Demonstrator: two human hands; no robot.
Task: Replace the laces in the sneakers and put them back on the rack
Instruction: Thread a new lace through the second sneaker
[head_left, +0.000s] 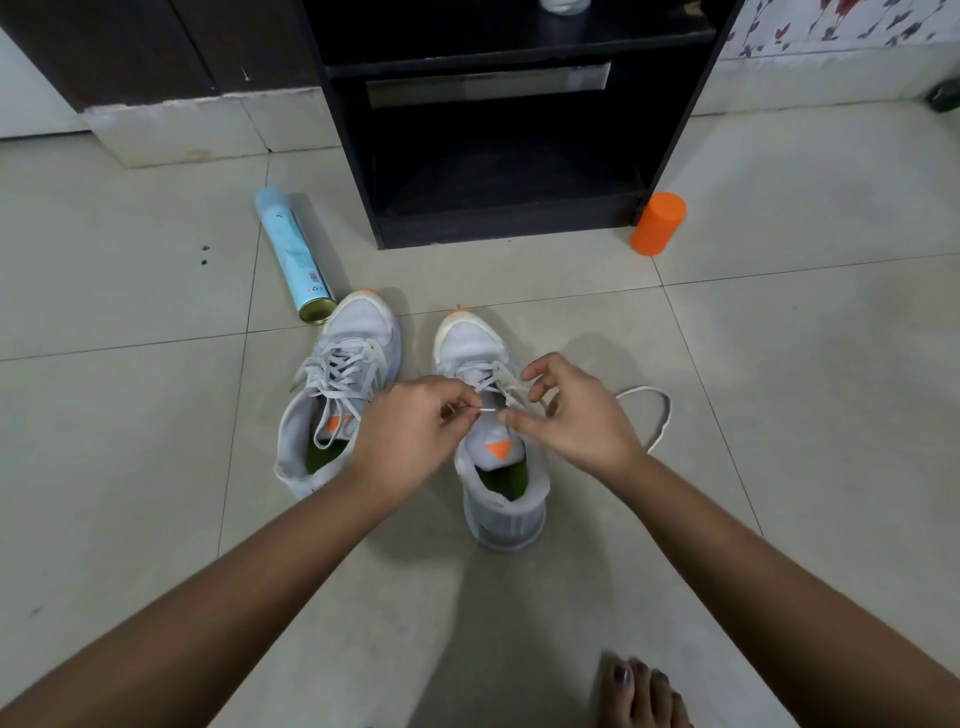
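The black rack (670, 130) stood at twelve o'clock. Both sneakers lay with their long axes running six to twelve, toes toward it: the left sneaker (343, 364) looked fully laced, the right sneaker (504, 512) only partly. Over its tongue the left hand (410, 431) came in from nine and the right hand (576, 415) from three, each pinching the white lace (660, 415) narrowly. The slack looped off toward three, nearer the right hand.

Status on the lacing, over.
Left hand and right hand both pinching the white lace over the partly laced sneaker. Other sneaker laced, beside it. Lace tail loose on the floor; spray can near the toes, rack ahead.
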